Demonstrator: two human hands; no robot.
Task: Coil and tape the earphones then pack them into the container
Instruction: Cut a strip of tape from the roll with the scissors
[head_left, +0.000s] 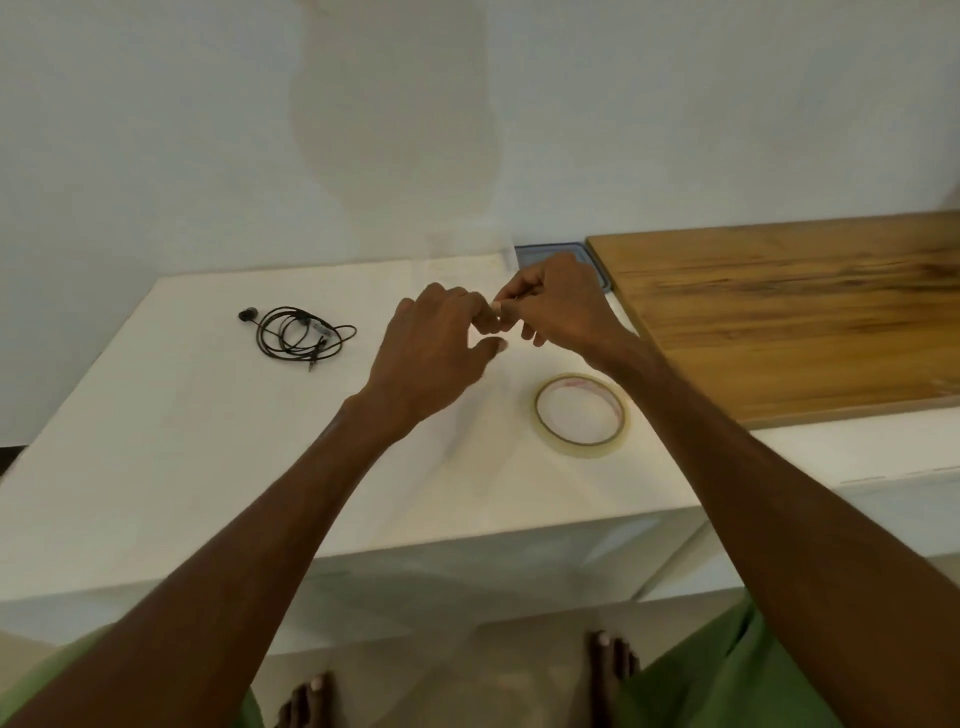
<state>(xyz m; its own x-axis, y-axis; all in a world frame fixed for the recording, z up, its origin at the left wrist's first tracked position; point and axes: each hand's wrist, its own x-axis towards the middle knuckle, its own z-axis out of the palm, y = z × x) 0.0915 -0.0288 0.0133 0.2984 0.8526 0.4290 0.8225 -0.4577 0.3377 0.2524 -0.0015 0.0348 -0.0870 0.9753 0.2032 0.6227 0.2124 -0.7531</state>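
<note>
The black earphones (298, 335) lie loosely coiled on the white table (208, 441), far left, apart from both hands. A roll of clear tape (580, 415) lies flat at the right, below my right hand. My left hand (431, 364) and my right hand (561, 306) meet fingertip to fingertip above the table's middle. They pinch a small pale bit that looks like a piece of clear tape (496, 308). The container (540, 252), dark with a blue rim, sits at the back edge, mostly hidden by my right hand.
A wooden board (789, 317) covers the surface to the right of the table. A white wall rises behind. The table's front edge is close to me, with my bare feet on the floor below it.
</note>
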